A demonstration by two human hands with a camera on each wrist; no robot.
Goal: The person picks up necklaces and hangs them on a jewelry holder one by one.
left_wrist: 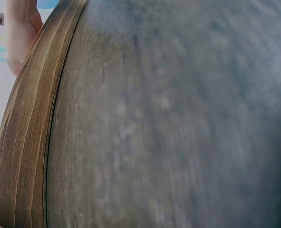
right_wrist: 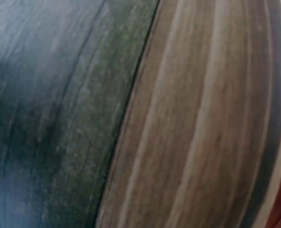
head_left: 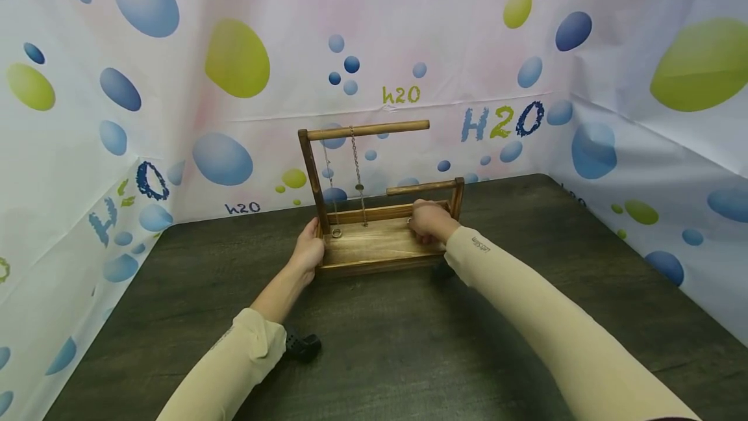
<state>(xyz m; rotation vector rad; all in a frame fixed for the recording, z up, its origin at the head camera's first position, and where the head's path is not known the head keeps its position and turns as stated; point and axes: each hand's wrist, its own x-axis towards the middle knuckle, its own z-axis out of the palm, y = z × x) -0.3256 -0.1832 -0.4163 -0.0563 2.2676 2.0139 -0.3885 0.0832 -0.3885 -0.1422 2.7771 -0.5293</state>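
A wooden jewelry stand point(head_left: 380, 249) has a shallow tray, a tall bar at left and a lower bar at right. My left hand point(head_left: 308, 249) grips the tray's left end. Inside the tray's right part is my right hand point(head_left: 431, 219), fingers curled downward, with a small shiny metal piece point(head_left: 410, 220) at its fingertips; I cannot tell its kind. From the upper bar hang a chain with a round pendant point(head_left: 359, 187) and a thinner chain point(head_left: 329, 171), near whose lower end a ring point(head_left: 336, 232) shows. The left wrist view catches the right hand point(left_wrist: 22, 40) above the tray's front wall.
The stand rests on a dark wood-grain table point(head_left: 374, 336). Behind and beside it hangs a white backdrop point(head_left: 374, 25) with blue and green spots. A black strap piece point(head_left: 304, 346) is at the left wrist. The lower bar point(head_left: 421, 188) crosses just above the right hand.
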